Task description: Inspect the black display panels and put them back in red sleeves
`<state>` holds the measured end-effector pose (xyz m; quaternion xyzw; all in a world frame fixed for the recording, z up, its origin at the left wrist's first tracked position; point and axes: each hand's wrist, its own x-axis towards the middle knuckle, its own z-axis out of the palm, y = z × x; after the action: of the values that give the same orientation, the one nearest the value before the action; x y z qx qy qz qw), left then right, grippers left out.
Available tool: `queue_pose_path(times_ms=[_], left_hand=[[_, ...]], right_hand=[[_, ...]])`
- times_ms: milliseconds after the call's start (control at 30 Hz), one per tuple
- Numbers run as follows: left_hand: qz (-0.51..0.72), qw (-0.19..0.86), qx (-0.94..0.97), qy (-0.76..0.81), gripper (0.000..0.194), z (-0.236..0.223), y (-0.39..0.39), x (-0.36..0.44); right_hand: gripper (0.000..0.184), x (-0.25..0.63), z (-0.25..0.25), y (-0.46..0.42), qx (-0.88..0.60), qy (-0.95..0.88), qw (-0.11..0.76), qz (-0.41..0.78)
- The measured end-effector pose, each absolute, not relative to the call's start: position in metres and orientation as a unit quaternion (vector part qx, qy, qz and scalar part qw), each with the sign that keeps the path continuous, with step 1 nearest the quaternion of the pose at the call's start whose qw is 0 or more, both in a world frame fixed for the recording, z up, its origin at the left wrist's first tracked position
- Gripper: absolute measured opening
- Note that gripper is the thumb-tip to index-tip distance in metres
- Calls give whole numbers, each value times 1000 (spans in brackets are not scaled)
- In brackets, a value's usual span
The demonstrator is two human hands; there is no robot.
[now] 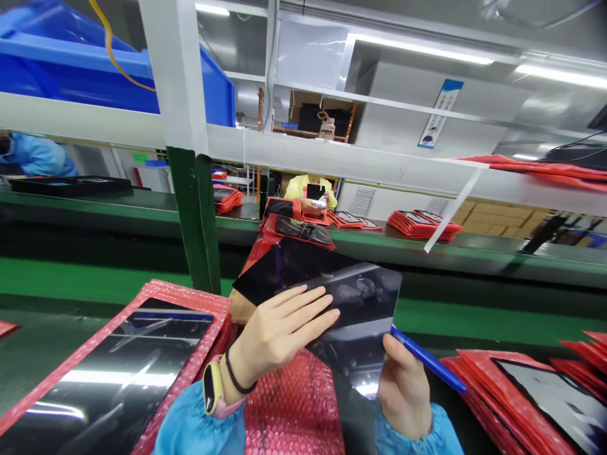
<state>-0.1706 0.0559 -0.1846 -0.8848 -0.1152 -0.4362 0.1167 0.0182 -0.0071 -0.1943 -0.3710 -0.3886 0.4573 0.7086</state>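
A glossy black screen panel (351,291) is tilted up in front of me, bright reflections across its face. My right hand (403,385) grips its lower right edge, thumb on the front; the other fingers are mostly hidden behind it. A blue pen (429,360) sticks out to the right from that same hand. Flat on the panel's face lies my left hand (289,322), fingers stretched out. Beneath the panel is red bubble wrap (294,404). To the left, another black panel (118,373) rests on a stack of red bubble-wrap sleeves (190,294).
At right are stacked red sleeves (478,373) with a pale-faced panel (559,398) on top. A green post (194,221) rises left of centre, below a white shelf beam (332,148). Across the bench, a person in yellow (298,186) handles a panel. A blue bin (71,69) sits overhead.
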Motion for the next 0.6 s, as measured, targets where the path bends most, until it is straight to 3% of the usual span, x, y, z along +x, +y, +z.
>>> queue_pose_path(times_ms=[133,267,433,533,600], left_hand=[[-423,58,-901,-75,37,-178,38,-170],[-422,-39,-906,-12,28,-175,19,-170],[-565,-87,-803,-167,20,-180,20,-167],[-635,-132,-707,-282,13,-183,24,-167],[-630,-231,-662,-334,13,-183,27,-168]], right_hand=[[60,16,-198,-5,-339,-337,688,547],[66,19,-207,-5,-346,-326,711,519],[75,25,-219,-11,-328,-337,725,503],[58,27,-221,-19,-328,-316,734,503],[39,29,-221,-24,-331,-297,749,491]])
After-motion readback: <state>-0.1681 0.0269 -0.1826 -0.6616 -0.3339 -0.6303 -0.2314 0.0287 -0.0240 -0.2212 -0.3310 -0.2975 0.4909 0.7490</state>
